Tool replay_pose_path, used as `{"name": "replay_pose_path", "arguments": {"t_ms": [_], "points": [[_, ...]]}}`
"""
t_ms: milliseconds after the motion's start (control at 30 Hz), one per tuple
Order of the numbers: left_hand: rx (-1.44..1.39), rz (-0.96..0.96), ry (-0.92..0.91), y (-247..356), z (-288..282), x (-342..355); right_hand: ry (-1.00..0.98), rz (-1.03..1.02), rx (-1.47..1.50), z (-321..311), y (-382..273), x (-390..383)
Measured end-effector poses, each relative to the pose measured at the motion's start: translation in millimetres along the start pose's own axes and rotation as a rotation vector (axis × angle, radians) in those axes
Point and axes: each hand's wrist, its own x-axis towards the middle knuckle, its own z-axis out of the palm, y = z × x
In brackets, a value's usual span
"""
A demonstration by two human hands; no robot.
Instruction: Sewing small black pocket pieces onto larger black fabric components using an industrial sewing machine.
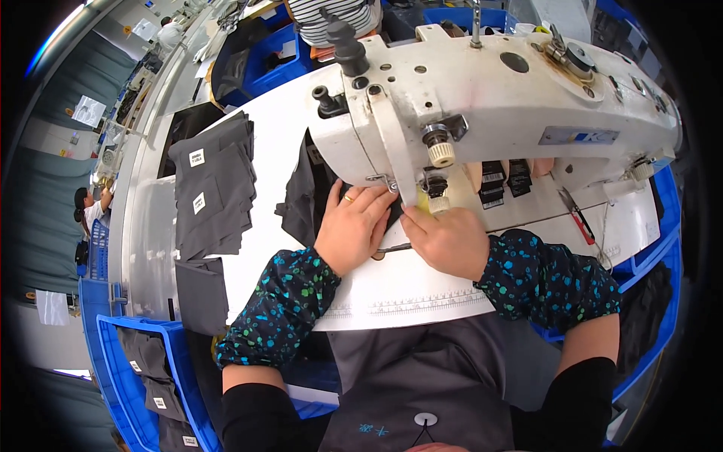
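Observation:
A white sewing machine (pixel 482 98) stands before me, with both hands close together beneath its needle end. My left hand (pixel 350 226), a ring on one finger, lies with stretched fingers on a dark grey cloth piece (pixel 299 200). Beside it, my right hand (pixel 449 239) is closed, its fingertips drawn together next to the presser foot area. Whatever those fingertips hold is hidden. The cloth runs under the machine head, and the needle itself does not show clearly.
Left on the table lies a stack of dark grey pieces (pixel 215 188) with white labels. Black tags (pixel 492 183) and red-handled thread snips (pixel 580 223) lie right, beneath the machine arm. A blue crate (pixel 162 328) with labelled pieces stands lower left. Other people are farther off.

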Motion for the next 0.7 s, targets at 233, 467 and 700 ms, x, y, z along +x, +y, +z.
{"name": "replay_pose_path", "arguments": {"t_ms": [233,467,700], "points": [[0.029,0.017,0.087,-17,6,17,-0.03,0.008,0.054,-1,5,6],[0.04,-0.017,0.065,-18,10,16,-0.029,0.017,0.044,-3,5,5],[0.026,-0.073,-0.004,-16,6,13,-0.017,0.011,0.039,-5,3,6]]}}
